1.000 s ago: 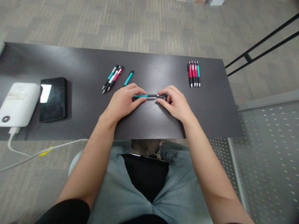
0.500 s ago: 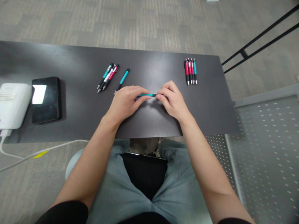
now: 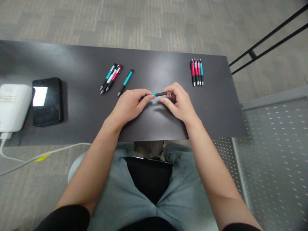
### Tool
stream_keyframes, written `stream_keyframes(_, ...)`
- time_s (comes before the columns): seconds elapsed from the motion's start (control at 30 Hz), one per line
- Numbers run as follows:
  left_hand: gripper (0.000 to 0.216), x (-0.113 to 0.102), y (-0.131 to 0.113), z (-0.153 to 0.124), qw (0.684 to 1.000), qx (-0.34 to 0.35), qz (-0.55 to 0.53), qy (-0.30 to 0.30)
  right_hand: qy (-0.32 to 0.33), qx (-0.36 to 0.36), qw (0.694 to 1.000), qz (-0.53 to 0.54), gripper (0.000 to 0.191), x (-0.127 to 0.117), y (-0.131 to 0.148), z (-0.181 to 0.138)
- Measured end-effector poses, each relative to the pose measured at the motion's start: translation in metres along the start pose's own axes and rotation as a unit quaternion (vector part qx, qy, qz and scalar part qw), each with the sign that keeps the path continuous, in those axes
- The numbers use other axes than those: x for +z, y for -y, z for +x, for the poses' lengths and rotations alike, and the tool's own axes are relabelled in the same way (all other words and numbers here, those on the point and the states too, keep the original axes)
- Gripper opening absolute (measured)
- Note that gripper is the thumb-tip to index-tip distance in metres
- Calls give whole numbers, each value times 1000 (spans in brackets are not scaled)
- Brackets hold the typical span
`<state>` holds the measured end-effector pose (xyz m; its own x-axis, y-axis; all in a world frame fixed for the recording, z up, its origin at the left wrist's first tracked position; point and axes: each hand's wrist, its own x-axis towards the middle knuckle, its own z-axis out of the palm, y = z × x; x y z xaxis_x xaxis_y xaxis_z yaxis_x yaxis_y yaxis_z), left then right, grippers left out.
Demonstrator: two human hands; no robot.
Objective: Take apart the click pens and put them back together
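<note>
I count nine slim pens with black grips: on the dark, smooth counter (image 3: 156,65), three red ones (image 3: 195,70) and a teal one (image 3: 201,71) line up at right; one teal (image 3: 107,77), one white (image 3: 111,76) and one red (image 3: 114,78) cluster at left, a lone teal pen (image 3: 125,82) beside them. The ninth, a teal-barrelled pen (image 3: 160,94), is pinched in the left hand (image 3: 130,103). The right hand (image 3: 181,103) curls around its tip, thumb and fingers parted; half a second ago they were pinching the black grip, now exposed.
</note>
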<state>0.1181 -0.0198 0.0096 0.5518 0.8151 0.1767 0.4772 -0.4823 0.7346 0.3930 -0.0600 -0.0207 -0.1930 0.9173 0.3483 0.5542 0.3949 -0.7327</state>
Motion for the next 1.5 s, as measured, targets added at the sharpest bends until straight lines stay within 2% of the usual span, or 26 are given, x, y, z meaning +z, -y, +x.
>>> stream_keyframes(0.13, 55, -4, 2, 0, 999, -17, 10, -41, -66, 54, 996, -9, 54, -15, -2, -3)
stream_keyframes(0.2, 58, -7, 4, 0, 997, -29, 14, -69, -35, 54, 998, -23, 48, -28, -2, -7)
stream_keyframes(0.3, 58, -12, 7, 1, 994, -30, 15, -102, 54, 40, 997, -31, 31, -46, -3, -14)
stream_keyframes(0.4, 58, -15, 9, 1, 992, -30, 14, -123, 75, 47, 995, -38, 16, -49, -1, -14)
stream_keyframes(0.5, 59, -18, 10, 1, 989, -30, 14, -141, 75, 61, 994, -53, 15, -36, 9, -6)
stream_keyframes(0.63, 58, -29, 15, -4, 986, -36, 18, -163, 85, 69, 994, -26, 8, -7, 31, 11)
stream_keyframes(0.77, 59, -43, 22, -12, 983, -54, 16, -174, 103, 25, 994, -32, 5, 24, 44, 30)
stream_keyframes(0.93, 60, -50, 31, -19, 980, -65, 37, -186, 123, 26, 992, -30, 10, 49, 42, 44)
stream_keyframes(1.07, 56, -52, 37, -21, 981, -59, 36, -180, 125, 44, 991, -2, 7, 52, 34, 44)
stream_keyframes(1.17, 49, -52, 36, -20, 982, -57, 40, -176, 108, 65, 991, 37, 32, 47, 28, 41)
stream_keyframes(1.27, 39, -49, 30, -16, 988, -26, 40, -145, 58, 90, 991, 78, 59, 38, 24, 38)
stream_keyframes(1.4, 29, -38, 15, -9, 996, 18, 33, -75, 19, 118, 988, 102, 72, 26, 23, 33)
stream_keyframes(1.5, 25, -28, 7, -4, 997, 36, 34, -62, 22, 129, 986, 105, 78, 17, 23, 27)
